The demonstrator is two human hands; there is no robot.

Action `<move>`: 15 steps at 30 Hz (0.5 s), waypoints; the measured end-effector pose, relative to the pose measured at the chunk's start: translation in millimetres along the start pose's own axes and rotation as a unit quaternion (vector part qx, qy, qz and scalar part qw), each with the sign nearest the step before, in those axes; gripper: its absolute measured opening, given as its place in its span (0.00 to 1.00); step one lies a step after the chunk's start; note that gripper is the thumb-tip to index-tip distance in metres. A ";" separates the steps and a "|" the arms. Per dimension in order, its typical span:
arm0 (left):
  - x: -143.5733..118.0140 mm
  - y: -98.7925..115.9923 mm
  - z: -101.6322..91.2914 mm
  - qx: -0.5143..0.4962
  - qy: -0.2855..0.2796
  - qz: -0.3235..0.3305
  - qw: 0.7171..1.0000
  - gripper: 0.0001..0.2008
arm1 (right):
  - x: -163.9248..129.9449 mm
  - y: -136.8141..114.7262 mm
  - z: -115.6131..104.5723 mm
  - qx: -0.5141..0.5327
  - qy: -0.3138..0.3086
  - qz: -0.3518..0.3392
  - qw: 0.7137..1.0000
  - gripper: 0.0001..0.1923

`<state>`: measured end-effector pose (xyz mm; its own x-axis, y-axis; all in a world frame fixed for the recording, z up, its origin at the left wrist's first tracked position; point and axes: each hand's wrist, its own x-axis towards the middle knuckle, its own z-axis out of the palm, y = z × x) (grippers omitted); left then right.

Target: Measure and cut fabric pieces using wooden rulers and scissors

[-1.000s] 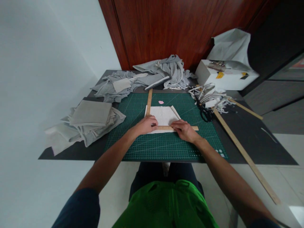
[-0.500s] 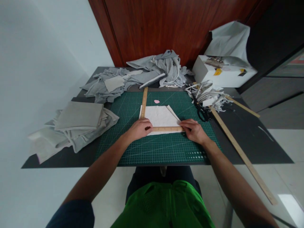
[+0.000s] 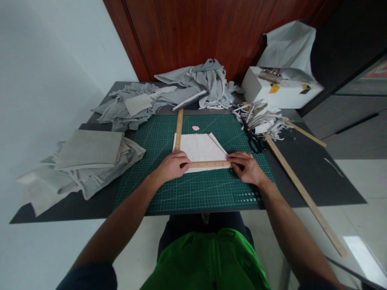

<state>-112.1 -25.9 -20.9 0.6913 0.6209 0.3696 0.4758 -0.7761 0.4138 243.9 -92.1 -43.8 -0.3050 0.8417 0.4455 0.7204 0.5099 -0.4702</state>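
- Lower left of frame: stack of folded grey cloth (image 3: 90, 149) on the table's dark top (image 3: 99, 211).
- Centre-left: left forearm enters from lower left, angled up and rightward. Left hand (image 3: 172, 166) palm down, fingers bent, fingertips on the near-left part of the work. Whether it is clenched or merely pressing cannot be told.
- Centre: white cloth (image 3: 201, 146) lies flat on the green cutting mat (image 3: 181, 193), its right edge slanting. One wooden ruler (image 3: 179, 129) runs up its left side; a crosswise ruler (image 3: 208, 164) lies along its near edge. Any joint between the two is hidden by the left hand.
- Centre-right: right forearm enters from lower right. Right hand (image 3: 248, 168) palm down, thumb and fingers bent at the crosswise ruler's right end; pinch or pressure, cannot tell.
- Right of centre: black-handled scissors (image 3: 256, 144) beside a tangle of pale strips (image 3: 263, 119).
- Upper right: white box (image 3: 278, 100), metallic item (image 3: 270, 75) on top, grey sheet (image 3: 290, 50) rising behind; interior not visible.
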 end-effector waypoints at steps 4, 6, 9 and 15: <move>1.0 -1.1 0.2 -0.003 -0.003 -0.001 1.000 0.07 | -0.2 0.0 0.2 0.006 0.002 0.009 1.000 0.14; 1.7 -1.4 -0.2 -0.002 -0.004 -0.001 1.000 0.07 | 0.1 -0.4 -0.2 0.009 0.000 0.013 1.000 0.12; 2.7 -1.7 -0.7 0.001 0.000 -0.003 1.000 0.06 | 1.0 -1.8 -1.5 0.010 -0.004 0.016 1.000 0.12; 3.3 -3.2 -0.1 0.009 -0.001 0.004 1.000 0.05 | 1.2 -1.1 -2.6 0.013 -0.003 0.014 1.000 0.13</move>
<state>-111.3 -21.3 -20.9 0.6960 0.6146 0.3713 0.4797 -0.7828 0.3964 244.3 -92.1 -40.8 -0.2898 0.8565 0.4272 0.7123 0.4911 -0.5015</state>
